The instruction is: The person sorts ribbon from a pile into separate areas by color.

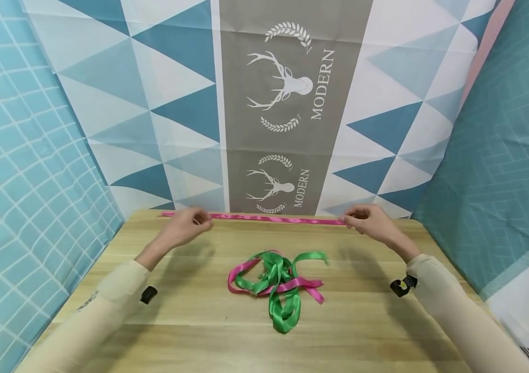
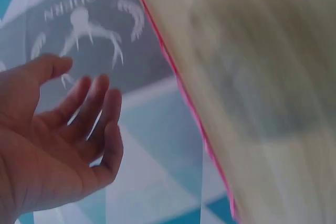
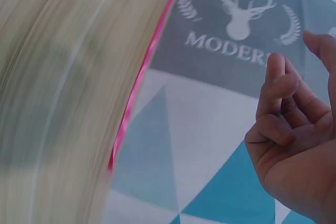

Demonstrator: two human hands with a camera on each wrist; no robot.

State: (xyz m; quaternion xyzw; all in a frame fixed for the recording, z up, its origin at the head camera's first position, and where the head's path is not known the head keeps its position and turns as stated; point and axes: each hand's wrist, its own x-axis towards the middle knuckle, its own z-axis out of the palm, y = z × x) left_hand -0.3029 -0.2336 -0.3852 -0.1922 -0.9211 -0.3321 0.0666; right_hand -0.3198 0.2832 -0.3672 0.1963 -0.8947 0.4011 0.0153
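Note:
A pink ribbon (image 1: 273,218) lies stretched straight along the far edge of the table. In the head view my left hand (image 1: 185,225) hovers near its left part. The left wrist view shows that hand (image 2: 68,140) with loosely bent fingers, thumb apart and nothing held. My right hand (image 1: 370,221) is at the ribbon's right end in the head view. In the right wrist view, this hand (image 3: 294,129) has curved fingers, a gap to the thumb, and no ribbon between them. Nearer the middle lies a tangled green ribbon (image 1: 285,316), mixed with another pink ribbon (image 1: 236,274).
The wooden table (image 1: 189,342) reaches back to a patterned cloth (image 1: 283,134) with deer prints. A blue checked cloth (image 1: 22,171) hangs at the left, and a teal cloth (image 1: 502,181) at the right.

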